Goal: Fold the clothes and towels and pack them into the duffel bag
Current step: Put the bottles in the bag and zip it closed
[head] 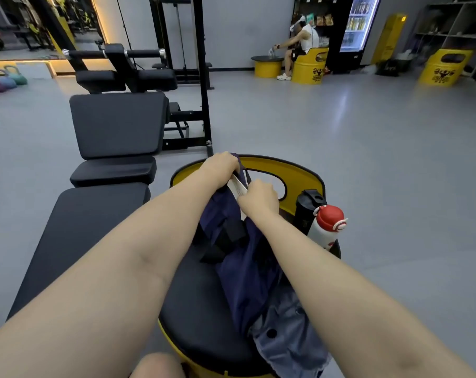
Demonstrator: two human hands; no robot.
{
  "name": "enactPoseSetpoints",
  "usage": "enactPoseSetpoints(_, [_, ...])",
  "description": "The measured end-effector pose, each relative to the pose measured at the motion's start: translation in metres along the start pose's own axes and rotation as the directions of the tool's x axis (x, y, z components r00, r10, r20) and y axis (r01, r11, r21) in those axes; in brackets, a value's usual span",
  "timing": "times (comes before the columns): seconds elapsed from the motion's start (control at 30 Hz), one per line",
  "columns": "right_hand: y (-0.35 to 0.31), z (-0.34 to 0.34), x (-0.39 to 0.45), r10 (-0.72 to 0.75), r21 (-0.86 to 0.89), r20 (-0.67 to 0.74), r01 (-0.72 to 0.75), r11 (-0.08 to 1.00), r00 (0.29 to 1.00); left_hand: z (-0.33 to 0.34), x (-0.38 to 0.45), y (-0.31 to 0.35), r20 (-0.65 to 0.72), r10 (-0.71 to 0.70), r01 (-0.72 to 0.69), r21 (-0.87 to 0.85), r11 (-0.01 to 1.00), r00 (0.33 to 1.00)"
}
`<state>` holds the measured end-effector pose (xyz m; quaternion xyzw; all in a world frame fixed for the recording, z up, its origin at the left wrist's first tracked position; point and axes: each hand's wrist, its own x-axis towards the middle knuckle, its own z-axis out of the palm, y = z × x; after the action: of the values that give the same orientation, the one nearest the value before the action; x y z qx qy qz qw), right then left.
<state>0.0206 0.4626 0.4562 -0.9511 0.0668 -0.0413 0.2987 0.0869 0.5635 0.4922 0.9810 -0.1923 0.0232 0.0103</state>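
A grey-blue buttoned garment (288,339) is lying at the near edge of the black seat (196,290) of a yellow barrel chair (299,173), trailing out from under the navy duffel bag (245,268) resting on that seat. Farther out, the left hand (221,166) is gripping the bag's far top edge while the right hand (258,199) is pinching its opening beside a white item (238,188) sticking out. A black bottle (307,211) and a white bottle with a red cap (326,227) are standing just right of the bag.

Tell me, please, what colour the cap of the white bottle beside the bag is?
Red, on the white bottle; the head view shows it.
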Motion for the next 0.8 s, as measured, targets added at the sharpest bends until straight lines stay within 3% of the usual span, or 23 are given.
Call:
enactPoseSetpoints(0.17, [0.01, 0.025, 0.023, 0.04, 0.009, 0.081, -0.041, 0.999, 0.996, 0.035, 0.021, -0.012, 0.123, -0.113, 0.114, -0.001, 0.994, 0.986])
enactPoseSetpoints(0.33, [0.018, 0.039, 0.049, 0.106, -0.109, 0.378, -0.07, 0.992, 0.92, 0.063, 0.029, -0.012, 0.2, -0.047, 0.06, -0.057, 0.997, 0.979])
enactPoseSetpoints(0.43, [0.03, 0.044, 0.049, 0.142, -0.187, 0.453, -0.062, 0.98, 0.88, 0.079, 0.019, -0.013, 0.232, 0.028, -0.01, -0.077, 0.997, 0.972])
enactPoseSetpoints(0.6, [0.048, 0.039, 0.037, 0.087, -0.086, 0.432, -0.055, 0.995, 0.898, 0.092, -0.005, -0.01, 0.1, 0.128, -0.119, -0.092, 0.989, 0.987])
enactPoseSetpoints(0.8, [0.087, 0.014, 0.004, 0.029, -0.014, 0.165, -0.027, 1.0, 0.986, 0.087, -0.048, 0.029, 0.021, 0.045, -0.038, -0.268, 0.963, 0.999])
